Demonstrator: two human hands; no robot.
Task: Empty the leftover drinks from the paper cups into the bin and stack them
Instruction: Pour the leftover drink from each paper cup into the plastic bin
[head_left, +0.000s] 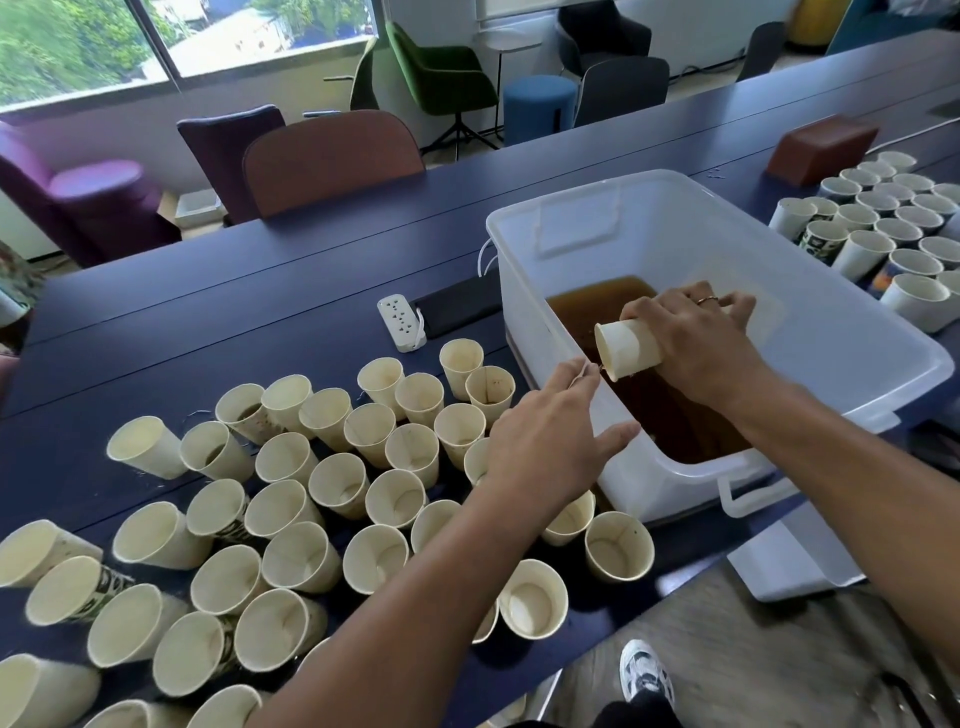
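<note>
A white plastic bin (852, 332) stands on the dark blue table and holds brown liquid (613, 296). My right hand (696, 343) grips a paper cup (626, 348) over the bin, tipped on its side with its mouth facing left. My left hand (545, 436) is just left of the cup's mouth, above the bin's near-left rim, and pinches a thin pale string (584, 373) between its fingertips. Several open paper cups (291, 519) crowd the table to the left, mostly upright, some stained inside. Part of this group is hidden under my left forearm.
A second group of paper cups (883, 218) stands right of the bin. A white power strip (402, 322) and a black flat object (457, 306) lie left of the bin. The bin's lid (789, 561) overhangs the table's near edge. Chairs (332, 156) line the far side.
</note>
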